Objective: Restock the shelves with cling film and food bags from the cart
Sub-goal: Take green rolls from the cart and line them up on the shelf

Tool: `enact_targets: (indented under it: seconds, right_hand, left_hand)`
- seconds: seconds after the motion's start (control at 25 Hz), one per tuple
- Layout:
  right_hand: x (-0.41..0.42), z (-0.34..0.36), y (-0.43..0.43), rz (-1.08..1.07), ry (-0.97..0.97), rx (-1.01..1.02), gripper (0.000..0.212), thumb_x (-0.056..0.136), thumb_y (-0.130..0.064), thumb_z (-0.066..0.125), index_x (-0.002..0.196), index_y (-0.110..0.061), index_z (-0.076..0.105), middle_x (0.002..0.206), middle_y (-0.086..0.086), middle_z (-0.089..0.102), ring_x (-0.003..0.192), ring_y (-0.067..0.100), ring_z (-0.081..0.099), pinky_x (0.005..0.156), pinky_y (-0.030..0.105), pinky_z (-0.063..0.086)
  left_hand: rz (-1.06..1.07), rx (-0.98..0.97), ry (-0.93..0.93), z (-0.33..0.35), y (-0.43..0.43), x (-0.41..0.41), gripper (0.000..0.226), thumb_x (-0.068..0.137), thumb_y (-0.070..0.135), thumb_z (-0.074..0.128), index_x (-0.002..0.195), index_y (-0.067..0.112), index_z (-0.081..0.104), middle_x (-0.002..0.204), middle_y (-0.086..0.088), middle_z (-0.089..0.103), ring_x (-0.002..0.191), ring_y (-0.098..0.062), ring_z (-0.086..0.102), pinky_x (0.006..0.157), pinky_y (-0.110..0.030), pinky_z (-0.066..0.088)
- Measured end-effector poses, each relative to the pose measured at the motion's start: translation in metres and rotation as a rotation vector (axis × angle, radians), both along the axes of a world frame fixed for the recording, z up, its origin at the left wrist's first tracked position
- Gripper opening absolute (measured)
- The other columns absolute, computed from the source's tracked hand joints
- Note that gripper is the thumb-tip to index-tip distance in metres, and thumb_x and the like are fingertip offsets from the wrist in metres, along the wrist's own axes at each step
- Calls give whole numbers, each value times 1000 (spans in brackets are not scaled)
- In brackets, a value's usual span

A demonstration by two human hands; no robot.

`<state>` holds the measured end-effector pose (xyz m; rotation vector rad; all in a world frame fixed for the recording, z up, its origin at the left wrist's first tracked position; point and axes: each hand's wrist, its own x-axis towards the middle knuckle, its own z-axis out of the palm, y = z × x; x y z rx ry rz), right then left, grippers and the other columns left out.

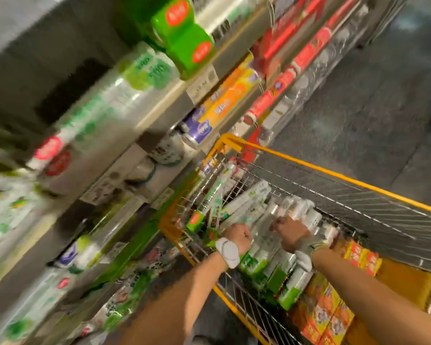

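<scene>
1. We see a dark grey tiled floor (358,108) running along the right of the aisle; motion blur softens most of the view.
2. We note tiered shelves (159,113) on the left, from near to far. They carry green packs (182,38) on top, an orange box (234,93) below and red boxes (296,58) further off.
3. We find a wire cart (334,174) with a yellow rim just beside the shelves, at near right.
4. We see the cling film rolls (261,245), clear-wrapped with green labels, lying piled in the left part of the cart. Red-and-yellow boxes (329,312) are stacked against them on the near right.
5. We see the right grip (290,232) lowered inside the cart, its fingers curled over the top of the rolls and clamped on them.
6. We see the left grip (239,236) just beside it, knuckles up and fingers curled against the same pile. We cannot tell through the blur whether it holds a roll.
7. We note a white wristband (228,252) on the left forearm, and the rolls lying between and under both grips.
</scene>
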<state>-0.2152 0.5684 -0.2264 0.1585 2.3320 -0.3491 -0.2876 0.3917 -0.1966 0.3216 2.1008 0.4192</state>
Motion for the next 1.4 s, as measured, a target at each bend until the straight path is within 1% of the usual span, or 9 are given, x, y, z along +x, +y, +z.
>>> enact_targets:
  seconds: [0.2, 0.4, 0.52, 0.64, 0.72, 0.8, 0.92, 1.12, 1.4]
  right_hand:
    - [10, -59, -1, 61, 64, -15, 40, 102, -22, 40, 140, -14, 49, 149, 8, 41, 141, 27, 30, 117, 42, 17]
    - [16, -84, 6, 110, 142, -78, 54, 97, -32, 23, 138, -8, 50, 145, 12, 47, 139, 29, 35, 116, 41, 13]
    - [8, -73, 15, 240, 210, -62, 39, 97, -31, 48, 133, -18, 57, 141, 7, 52, 136, 27, 39, 116, 46, 17]
    - [4, -59, 31, 380, 223, -25, 54, 84, -42, 66, 134, -26, 54, 136, 1, 52, 129, 25, 44, 109, 44, 30]
    - [-3, -46, 41, 370, 203, -65, 53, 89, -40, 61, 137, -22, 48, 138, 1, 47, 130, 25, 42, 107, 41, 31]
    - [-11, -32, 51, 273, 415, -44, 51, 77, -37, 76, 119, -13, 58, 119, 8, 57, 109, 31, 56, 93, 44, 44]
    - [-11, -25, 61, -30, 560, 79, 60, 55, -12, 85, 108, -5, 56, 105, 16, 54, 91, 35, 54, 67, 42, 51]
    - [9, -62, 39, 218, 200, 88, 66, 84, -19, 62, 146, -25, 37, 147, 5, 33, 133, 24, 34, 110, 41, 33]
    - [1, -74, 20, 473, 194, 253, 49, 94, -27, 57, 140, -22, 45, 147, 5, 39, 136, 25, 30, 116, 50, 22]
  left_hand:
    - [-126, -143, 4, -73, 24, 10, 33, 98, 14, 49, 124, -5, 55, 127, -24, 57, 121, -38, 53, 98, -41, 41]
    - [-12, -178, 44, -105, 19, -5, 29, 96, 18, 52, 118, 0, 62, 120, -16, 64, 116, -30, 58, 94, -34, 46]
    - [77, -28, -142, -90, 25, 2, 28, 98, 25, 57, 116, 5, 64, 111, -13, 68, 107, -28, 63, 83, -26, 48]
    - [70, 89, -302, -61, 36, 12, 58, 92, 50, 61, 133, 10, 51, 119, -7, 63, 104, -20, 59, 73, -28, 45]
    - [-138, 85, -248, -56, 43, 8, 66, 84, 47, 72, 134, 14, 44, 116, -2, 59, 99, -18, 58, 72, -26, 46]
    - [-253, 30, -86, -50, 47, -7, 60, 83, 35, 74, 132, 16, 44, 111, -3, 61, 95, -23, 63, 74, -31, 54]
    - [-115, -8, -20, -41, 33, -29, 49, 86, 28, 68, 129, 15, 47, 101, -3, 62, 85, -26, 65, 72, -35, 58]
    - [22, -21, -14, -31, -2, -38, 38, 84, 25, 70, 117, 19, 53, 80, -1, 66, 54, -16, 61, 47, -27, 54]
    - [95, 19, -35, -30, -10, -32, 28, 85, 23, 70, 107, 13, 57, 72, -2, 64, 48, -16, 60, 44, -26, 52]
